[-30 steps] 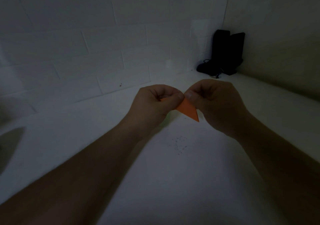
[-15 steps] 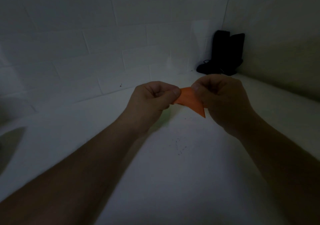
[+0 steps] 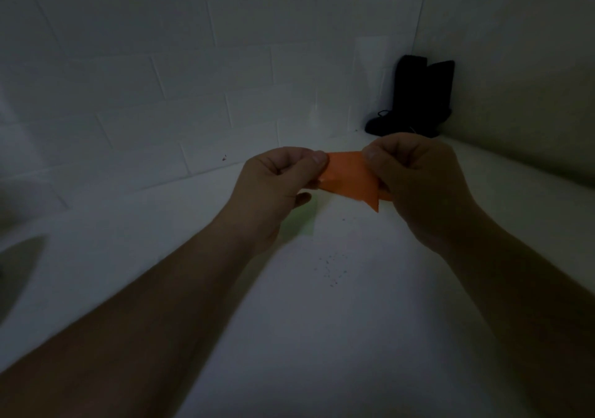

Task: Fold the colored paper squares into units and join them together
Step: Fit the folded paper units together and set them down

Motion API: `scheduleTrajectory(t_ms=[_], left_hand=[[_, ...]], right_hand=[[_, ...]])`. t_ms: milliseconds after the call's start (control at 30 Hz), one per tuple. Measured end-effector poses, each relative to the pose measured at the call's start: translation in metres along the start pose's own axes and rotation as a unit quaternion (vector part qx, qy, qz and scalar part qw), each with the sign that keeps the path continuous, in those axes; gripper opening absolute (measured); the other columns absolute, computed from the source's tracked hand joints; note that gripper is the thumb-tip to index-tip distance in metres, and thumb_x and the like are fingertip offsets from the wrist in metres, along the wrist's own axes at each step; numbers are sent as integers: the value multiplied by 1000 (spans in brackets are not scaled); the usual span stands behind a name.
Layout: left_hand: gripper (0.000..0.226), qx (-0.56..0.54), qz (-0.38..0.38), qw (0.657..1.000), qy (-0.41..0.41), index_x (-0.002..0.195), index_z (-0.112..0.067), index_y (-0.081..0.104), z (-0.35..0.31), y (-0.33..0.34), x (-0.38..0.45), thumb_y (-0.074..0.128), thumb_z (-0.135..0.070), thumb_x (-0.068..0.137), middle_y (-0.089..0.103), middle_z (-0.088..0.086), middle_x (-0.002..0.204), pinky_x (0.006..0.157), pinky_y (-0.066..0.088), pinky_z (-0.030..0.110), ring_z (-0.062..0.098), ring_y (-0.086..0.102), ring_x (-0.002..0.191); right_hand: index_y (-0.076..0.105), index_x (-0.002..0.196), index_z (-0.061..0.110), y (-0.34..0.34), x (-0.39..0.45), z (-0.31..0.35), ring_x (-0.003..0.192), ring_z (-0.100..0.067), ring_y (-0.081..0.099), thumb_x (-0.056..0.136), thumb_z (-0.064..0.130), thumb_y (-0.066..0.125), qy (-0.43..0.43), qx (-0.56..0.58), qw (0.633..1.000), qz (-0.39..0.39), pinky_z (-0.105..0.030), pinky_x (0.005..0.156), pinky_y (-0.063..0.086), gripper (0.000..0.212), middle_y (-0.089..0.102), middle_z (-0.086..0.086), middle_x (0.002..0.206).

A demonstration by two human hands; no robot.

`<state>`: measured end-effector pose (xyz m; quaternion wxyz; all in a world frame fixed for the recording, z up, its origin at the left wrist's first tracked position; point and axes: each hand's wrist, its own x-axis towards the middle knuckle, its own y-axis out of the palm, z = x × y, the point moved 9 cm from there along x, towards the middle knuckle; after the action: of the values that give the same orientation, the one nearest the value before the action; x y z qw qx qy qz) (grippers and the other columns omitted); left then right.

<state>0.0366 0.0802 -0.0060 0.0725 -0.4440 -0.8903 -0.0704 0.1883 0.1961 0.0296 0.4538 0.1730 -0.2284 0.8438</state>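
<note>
Orange paper, folded to a downward point; left hand and right hand each pinch an end above the desk.

We are seeing two bare forearms, the left hand and right hand ungloved (no sleeves showing).

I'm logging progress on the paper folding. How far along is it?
Done: the orange paper is already folded into a pointed shape. In hand: left hand and right hand pinch its two ends. Left: no joined units are visible; a pale green sheet lies unfolded below.
</note>
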Motion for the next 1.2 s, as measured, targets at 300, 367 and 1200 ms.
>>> scheduleTrajectory(t_ms=[300,367,1200], left_hand=[[13,43,-14,998,47,85,-21,72,-7,-3,-1,70,-26,97,67,1,80,76,47,38,16,58,74],[21,49,-37,997,42,84,-19,67,-6,-6,0,71,-35,96,58,2,75,72,42,38,18,47,66],[16,25,28,998,41,112,-5,74,4,9,-1,67,-11,98,78,15,101,92,61,47,33,75,96]], right_hand=[[67,78,21,0,0,-9,74,-18,68,97,19,64,62,88,994,6,-44,74,60,19,69,6,72],[68,78,24,-5,0,-9,74,-18,68,96,21,66,45,69,996,-17,-42,72,62,18,70,6,73],[57,108,31,9,-5,-4,65,-9,63,85,23,77,11,-27,999,28,-16,55,49,31,65,3,87]])
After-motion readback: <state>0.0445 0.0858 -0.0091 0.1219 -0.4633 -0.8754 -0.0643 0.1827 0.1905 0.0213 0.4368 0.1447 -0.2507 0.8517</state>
